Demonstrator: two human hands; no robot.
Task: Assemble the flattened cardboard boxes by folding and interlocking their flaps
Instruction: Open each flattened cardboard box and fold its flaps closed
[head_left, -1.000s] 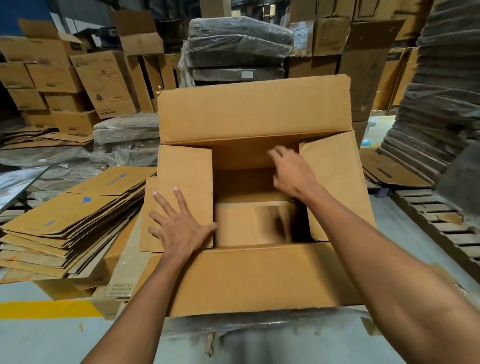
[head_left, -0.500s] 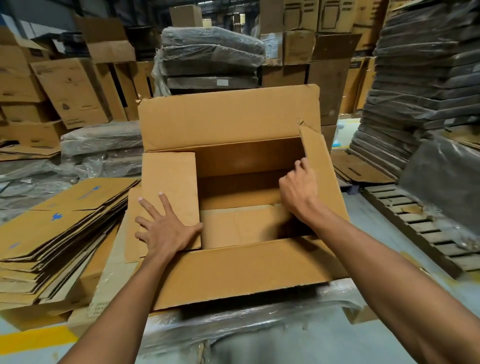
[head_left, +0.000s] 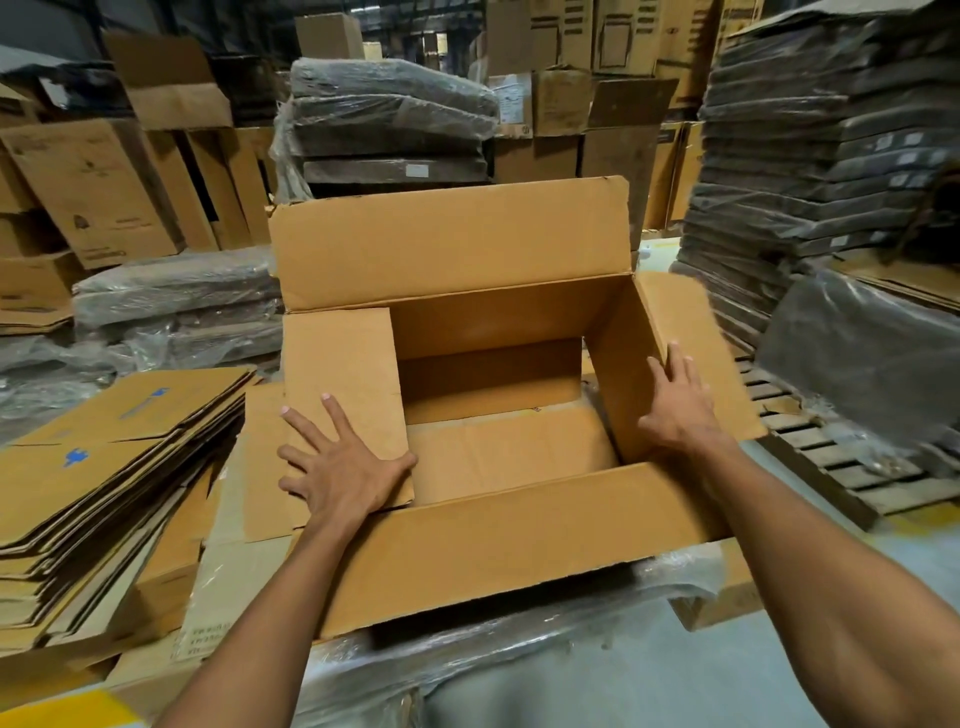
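Warehouse stacks surround the box (head_left: 498, 540), mouth upward, long axis left-right; both hands (head_left: 345, 467) spread flat on its end flaps.

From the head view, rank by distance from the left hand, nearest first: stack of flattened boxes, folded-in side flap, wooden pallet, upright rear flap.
1. Folded-in side flap: under the left hand.
2. Stack of flattened boxes: to its left.
3. Upright rear flap: behind.
4. Wooden pallet: far right.

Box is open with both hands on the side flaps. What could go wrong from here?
The left hand presses the left flap inward while the right hand pushes the right flap outward, so the box may skew. It sits on slick plastic wrap and could slide.
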